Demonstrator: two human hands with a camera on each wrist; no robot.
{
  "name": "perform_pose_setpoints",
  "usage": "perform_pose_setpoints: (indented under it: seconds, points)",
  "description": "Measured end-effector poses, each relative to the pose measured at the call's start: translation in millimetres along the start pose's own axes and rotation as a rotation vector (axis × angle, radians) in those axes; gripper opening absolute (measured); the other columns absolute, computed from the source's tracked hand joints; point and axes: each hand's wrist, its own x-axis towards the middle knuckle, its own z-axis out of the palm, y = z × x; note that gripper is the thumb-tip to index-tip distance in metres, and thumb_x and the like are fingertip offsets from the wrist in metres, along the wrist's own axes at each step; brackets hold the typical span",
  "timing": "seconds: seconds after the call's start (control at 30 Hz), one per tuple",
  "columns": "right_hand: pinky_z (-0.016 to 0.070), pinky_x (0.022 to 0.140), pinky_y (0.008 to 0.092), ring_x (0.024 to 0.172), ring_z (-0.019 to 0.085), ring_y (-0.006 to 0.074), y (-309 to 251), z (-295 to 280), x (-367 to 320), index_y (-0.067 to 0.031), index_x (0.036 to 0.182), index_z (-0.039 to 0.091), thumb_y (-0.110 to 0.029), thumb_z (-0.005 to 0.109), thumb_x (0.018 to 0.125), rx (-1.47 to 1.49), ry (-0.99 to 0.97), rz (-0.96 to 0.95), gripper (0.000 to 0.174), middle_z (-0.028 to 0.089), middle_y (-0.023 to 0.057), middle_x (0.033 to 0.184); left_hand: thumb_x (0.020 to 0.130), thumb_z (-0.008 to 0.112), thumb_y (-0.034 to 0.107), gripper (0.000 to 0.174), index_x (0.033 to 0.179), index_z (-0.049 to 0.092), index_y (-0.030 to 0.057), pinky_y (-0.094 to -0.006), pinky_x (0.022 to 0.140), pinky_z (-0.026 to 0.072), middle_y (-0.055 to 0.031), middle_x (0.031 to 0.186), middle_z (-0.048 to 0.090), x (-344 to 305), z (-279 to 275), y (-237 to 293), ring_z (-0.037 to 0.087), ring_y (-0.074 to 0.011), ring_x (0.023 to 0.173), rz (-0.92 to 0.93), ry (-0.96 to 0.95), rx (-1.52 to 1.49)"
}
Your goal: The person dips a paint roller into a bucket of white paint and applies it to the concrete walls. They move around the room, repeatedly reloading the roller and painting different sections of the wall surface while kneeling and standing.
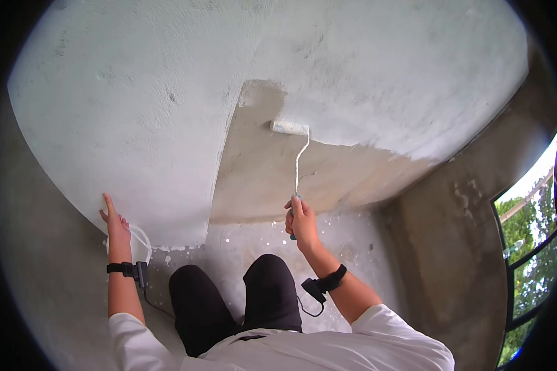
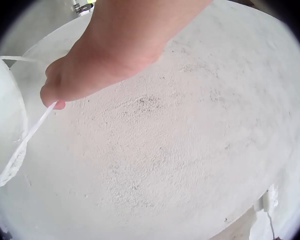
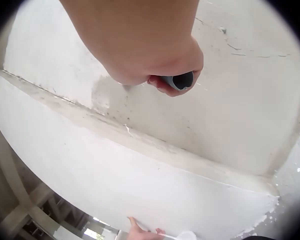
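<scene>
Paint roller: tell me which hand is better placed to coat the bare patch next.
Right, most likely. The right hand grips the paint roller, which is up at the bare patch, while the left hand holds the bucket handle.

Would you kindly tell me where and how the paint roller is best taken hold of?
Probably by its grip, from the person's side, fingers wrapped round it, as the right hand has it. That thicker end points toward the person, away from the white-coated sleeve and thin frame.
</scene>
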Motion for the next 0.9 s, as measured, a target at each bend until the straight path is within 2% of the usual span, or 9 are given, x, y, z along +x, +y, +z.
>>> perform_pose_setpoints:
  seconds: [0.13, 0.2, 0.33, 0.43, 0.6, 0.67, 0.77, 0.83, 0.9]
  points:
    - [0.0267, 0.041, 0.0265, 0.044, 0.031, 0.0073, -48, 9, 5, -0.0068, 0.094, 0.051, -0.037, 0.045, 0.106, 0.002, 0.005, -0.214, 0.033, 0.036, -0.0029, 0.057, 0.059, 0.068, 0.088, 0.132, 0.159, 0.004, 0.0278, -0.0311, 0.068, 0.0333, -0.0054, 0.102, 0.036, -6, -2, 0, 0.030, -0.0163, 0.076, 0.022, 0.009, -0.006]
    - [0.0270, 0.041, 0.0265, 0.044, 0.032, 0.0075, -50, 10, 8, -0.0067, 0.094, 0.051, -0.037, 0.044, 0.106, 0.019, -0.006, -0.217, 0.033, 0.036, -0.0029, 0.057, 0.059, 0.068, 0.088, 0.132, 0.159, 0.004, 0.0278, -0.0310, 0.068, 0.0334, -0.0053, 0.101, 0.036, -4, -3, 1, 0.031, -0.0165, 0.076, 0.041, 0.016, -0.011]
    - [0.0289, 0.042, 0.0263, 0.044, 0.034, 0.0085, -5, 10, 7, -0.0067, 0.093, 0.050, -0.038, 0.043, 0.106, -0.016, -0.005, -0.077, 0.035, 0.037, -0.0022, 0.058, 0.060, 0.067, 0.088, 0.132, 0.159, 0.003, 0.0276, -0.0308, 0.070, 0.0341, -0.0087, 0.117, 0.040, 1, -4, 0, 0.032, -0.0171, 0.080, 0.006, -0.002, 0.010]
    - [0.0293, 0.041, 0.0256, 0.044, 0.035, 0.0071, -1, 12, -1, -0.0083, 0.090, 0.050, -0.039, 0.045, 0.105, 0.018, -0.015, -0.023, 0.034, 0.038, -0.0028, 0.057, 0.059, 0.067, 0.088, 0.133, 0.159, 0.003, 0.0272, -0.0308, 0.071, 0.0346, -0.0114, 0.130, 0.039, 1, -1, -3, 0.033, -0.0173, 0.082, 0.016, -0.004, 0.006]
    - [0.0295, 0.042, 0.0255, 0.045, 0.035, 0.0074, -54, 16, 8, -0.0069, 0.094, 0.051, -0.038, 0.045, 0.106, 0.026, -0.036, -0.220, 0.033, 0.037, -0.0028, 0.058, 0.059, 0.067, 0.089, 0.134, 0.159, 0.002, 0.0268, -0.0312, 0.073, 0.0350, -0.0128, 0.140, 0.036, -3, -3, 0, 0.033, -0.0177, 0.083, 0.028, -0.002, 0.022]
    - [0.0296, 0.043, 0.0256, 0.046, 0.035, 0.0074, -45, 13, 8, -0.0068, 0.094, 0.051, -0.037, 0.045, 0.106, 0.012, -0.028, -0.200, 0.033, 0.037, -0.0029, 0.058, 0.060, 0.068, 0.087, 0.130, 0.159, 0.005, 0.0294, -0.0300, 0.063, 0.0314, -0.0026, 0.092, 0.037, 2, -4, -1, 0.030, -0.0139, 0.069, 0.035, 0.019, 0.002]
    - [0.0299, 0.043, 0.0254, 0.046, 0.035, 0.0073, -15, 6, 5, -0.0063, 0.095, 0.051, -0.037, 0.045, 0.106, -0.037, -0.027, -0.137, 0.033, 0.038, -0.0026, 0.059, 0.061, 0.068, 0.087, 0.130, 0.159, 0.004, 0.0293, -0.0300, 0.061, 0.0308, -0.0014, 0.088, 0.036, 5, -1, -3, 0.030, -0.0130, 0.067, 0.018, 0.048, 0.003]
    - [0.0300, 0.044, 0.0249, 0.047, 0.036, 0.0078, -8, -5, 3, -0.0058, 0.095, 0.051, -0.038, 0.045, 0.106, 0.029, -0.139, -0.060, 0.034, 0.039, -0.0019, 0.060, 0.062, 0.068, 0.086, 0.129, 0.159, 0.003, 0.0294, -0.0301, 0.061, 0.0306, -0.0009, 0.086, 0.036, 4, 2, -4, 0.030, -0.0126, 0.065, 0.025, 0.052, -0.005]
    - [0.0304, 0.044, 0.0246, 0.047, 0.036, 0.0079, -7, -19, 4, -0.0049, 0.097, 0.052, -0.037, 0.045, 0.106, -0.004, -0.129, -0.086, 0.034, 0.040, -0.0015, 0.061, 0.063, 0.068, 0.086, 0.129, 0.159, 0.003, 0.0294, -0.0302, 0.060, 0.0303, -0.0004, 0.084, 0.035, 3, 1, -5, 0.029, -0.0122, 0.064, 0.033, 0.057, -0.009]
